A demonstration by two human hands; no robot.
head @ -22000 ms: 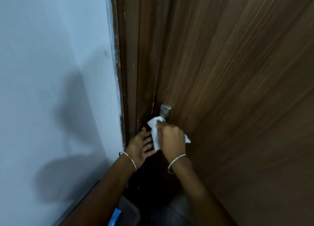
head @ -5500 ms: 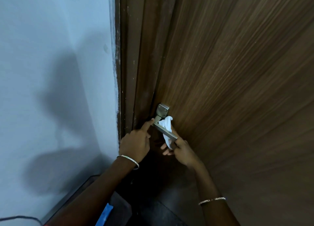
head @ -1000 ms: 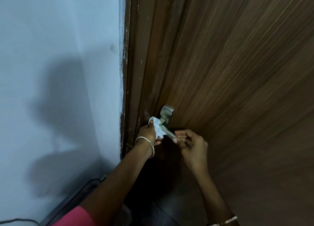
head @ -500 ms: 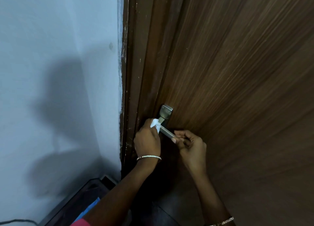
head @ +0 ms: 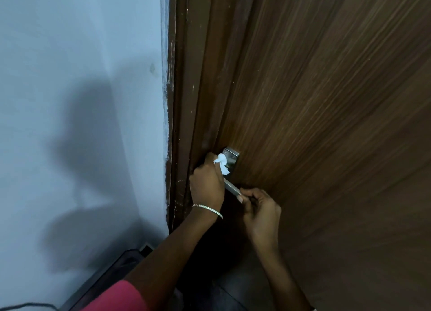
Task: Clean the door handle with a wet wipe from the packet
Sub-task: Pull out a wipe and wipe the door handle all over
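Note:
A metal lever door handle (head: 232, 189) sticks out from its square plate (head: 232, 157) on the brown wooden door (head: 326, 124). My left hand (head: 206, 182) is shut on a crumpled white wet wipe (head: 221, 163), pressing it against the base of the lever by the plate. My right hand (head: 261, 210) pinches the free end of the lever from below. The wipe packet is out of view.
The brown door frame (head: 186, 100) runs down beside a pale blue wall (head: 81, 100) at left. A dark object (head: 130, 257) sits on the floor by the wall at the bottom. My red sleeve (head: 116, 296) shows at the lower edge.
In the last second my left hand has slid the wipe up the lever to the plate. My right hand has kept its hold on the lever's end.

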